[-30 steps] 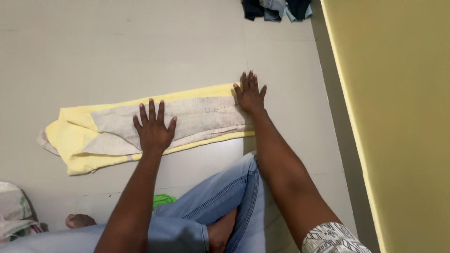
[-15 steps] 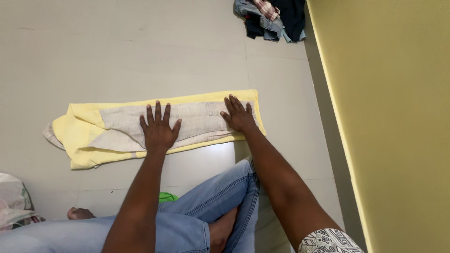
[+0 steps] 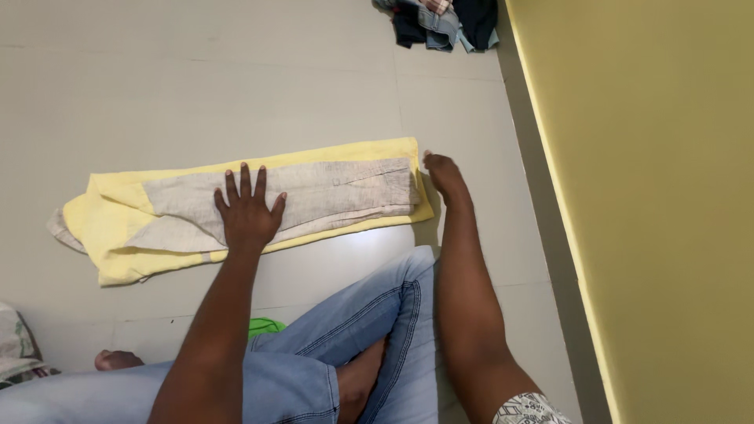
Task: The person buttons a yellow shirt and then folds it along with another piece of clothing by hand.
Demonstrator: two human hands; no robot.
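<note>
Folding step under way: left hand (image 3: 247, 213) flat, fingers splayed on yellow-grey garment (image 3: 330, 196); right hand (image 3: 444, 173) curled at its end, grip unclear; next, lift that end over.

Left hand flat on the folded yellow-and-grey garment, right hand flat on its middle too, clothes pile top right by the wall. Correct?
Not quite. In the head view the right hand is at the right end of the garment, not its middle. Left hand flat on it and clothes pile by the wall hold.
</note>
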